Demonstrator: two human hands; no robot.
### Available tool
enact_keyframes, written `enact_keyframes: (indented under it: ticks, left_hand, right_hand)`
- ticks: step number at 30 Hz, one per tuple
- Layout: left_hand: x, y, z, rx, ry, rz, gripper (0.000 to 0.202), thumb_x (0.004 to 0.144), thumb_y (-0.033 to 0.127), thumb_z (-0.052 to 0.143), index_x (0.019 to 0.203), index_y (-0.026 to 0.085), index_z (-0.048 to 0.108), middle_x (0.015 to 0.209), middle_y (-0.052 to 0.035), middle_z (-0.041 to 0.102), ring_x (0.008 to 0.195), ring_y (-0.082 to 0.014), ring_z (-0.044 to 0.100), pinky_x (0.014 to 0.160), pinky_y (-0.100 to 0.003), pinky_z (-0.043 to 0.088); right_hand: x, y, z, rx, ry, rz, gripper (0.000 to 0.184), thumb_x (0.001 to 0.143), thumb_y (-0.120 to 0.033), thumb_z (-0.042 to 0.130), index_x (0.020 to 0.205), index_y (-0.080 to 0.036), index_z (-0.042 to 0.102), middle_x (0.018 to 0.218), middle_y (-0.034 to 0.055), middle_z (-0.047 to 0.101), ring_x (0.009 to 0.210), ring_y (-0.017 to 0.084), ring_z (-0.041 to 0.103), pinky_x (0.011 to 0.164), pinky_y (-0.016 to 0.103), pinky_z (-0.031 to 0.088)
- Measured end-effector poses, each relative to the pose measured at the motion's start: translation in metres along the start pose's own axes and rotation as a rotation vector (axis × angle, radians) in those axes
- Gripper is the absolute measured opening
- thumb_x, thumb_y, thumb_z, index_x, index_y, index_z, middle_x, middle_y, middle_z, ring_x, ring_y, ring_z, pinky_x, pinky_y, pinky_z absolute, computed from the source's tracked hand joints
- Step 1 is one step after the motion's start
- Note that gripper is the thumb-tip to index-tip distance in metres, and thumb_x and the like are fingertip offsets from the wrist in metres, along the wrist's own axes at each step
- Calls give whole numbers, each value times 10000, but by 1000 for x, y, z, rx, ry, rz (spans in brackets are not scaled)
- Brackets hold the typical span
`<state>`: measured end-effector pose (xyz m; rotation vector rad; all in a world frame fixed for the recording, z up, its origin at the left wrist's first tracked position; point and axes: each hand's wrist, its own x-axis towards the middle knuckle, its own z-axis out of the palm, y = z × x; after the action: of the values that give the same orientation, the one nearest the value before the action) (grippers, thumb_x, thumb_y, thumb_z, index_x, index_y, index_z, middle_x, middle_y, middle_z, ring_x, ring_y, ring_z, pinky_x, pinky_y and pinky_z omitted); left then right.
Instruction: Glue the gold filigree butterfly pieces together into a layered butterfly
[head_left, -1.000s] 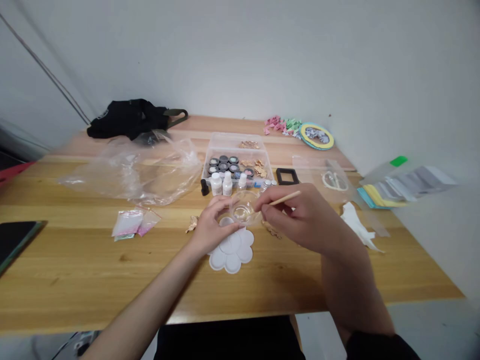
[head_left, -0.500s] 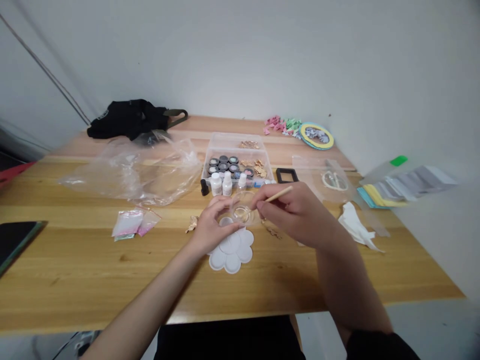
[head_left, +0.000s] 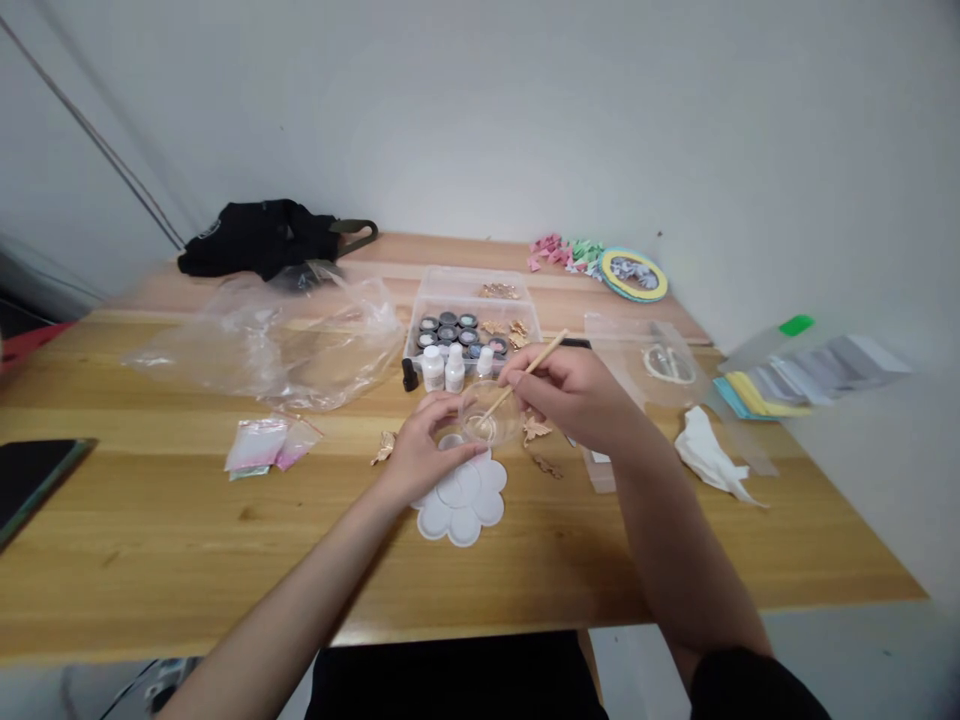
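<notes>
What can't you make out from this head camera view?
Head view:
Clear dish contents: too small, partly hidden by the left hand.
White bottle labels: too small to read.
Round jars in the box: contents too small to tell.
Black frame: mostly hidden by the right hand.
</notes>
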<state>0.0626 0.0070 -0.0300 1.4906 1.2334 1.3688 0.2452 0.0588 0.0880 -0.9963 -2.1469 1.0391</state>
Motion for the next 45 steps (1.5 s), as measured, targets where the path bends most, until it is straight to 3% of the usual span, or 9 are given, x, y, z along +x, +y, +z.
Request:
enact_keyframes:
  ticks: [2,5,8,11,18,23,30,37,45]
  left_hand:
    - [0,0,1,-20,6,0,452,642,287,819,1069,226,682,1087,-66,568,1073,-233,575,961,-463,492]
    - [0,1,1,-36,17,-6,440,653,273,809,1071,230,680,1109,-67,565,1084,-230,575,963,-456,495]
    - [0,1,2,-45,28,-13,445,652,295,810,1073,227,680,1118,-73,559,1089,-237,573,953,-457,501]
    - [0,0,2,-53,51,-19,449,645,331,815,1061,225,682,1102,-70,561,1075,-239,581,948,-464,502]
    - [0,2,2,-60,51,-17,466,646,404,809,1057,225,683,1079,-78,575,1025,-241,593,920,-468,505]
    - [0,4,2,-12,49,-6,467,623,373,827,1036,209,684,1075,-82,593,1015,-245,599,886,-437,508]
    - [0,7,-1,101,93,13,398,674,313,788,1045,215,683,1038,-67,606,937,-211,616,819,-397,517]
    - [1,6,-2,115,116,16,334,698,318,761,1004,208,689,1011,-61,602,911,-201,618,807,-380,512]
    - [1,7,-2,117,115,18,313,700,308,754,994,220,693,1003,-57,603,910,-198,617,794,-372,513]
  right_hand:
    - [2,3,1,-24,37,0,217,871,-330,512,840,-167,651,689,-5,599,563,101,491,529,256,354]
    - [4,3,1,-113,73,3,245,843,-326,564,1006,-171,663,970,63,668,710,134,566,613,271,424]
    - [5,1,0,-114,-14,95,527,793,-381,643,1267,-166,556,1164,120,638,808,171,610,681,300,479]
    - [6,0,0,-82,-148,154,793,708,-405,732,1399,-152,434,1266,154,599,876,197,632,720,316,511]
    - [7,0,4,-165,-222,40,773,652,-326,785,1346,-144,500,1360,148,562,1188,275,564,954,371,479]
    - [6,1,-4,-197,-212,44,766,660,-309,776,1348,-110,504,1295,169,607,1142,278,600,927,377,499]
    - [19,27,-13,-307,-17,35,719,679,-244,755,1346,-141,508,1331,148,598,1201,293,576,1001,424,457]
    - [28,53,-10,-259,-3,11,687,690,-230,758,1332,-202,515,1349,114,591,1243,275,555,1036,437,440]
    - [31,59,-8,-242,-1,67,678,691,-274,769,1316,-179,524,1355,147,581,1259,294,545,1048,469,437]
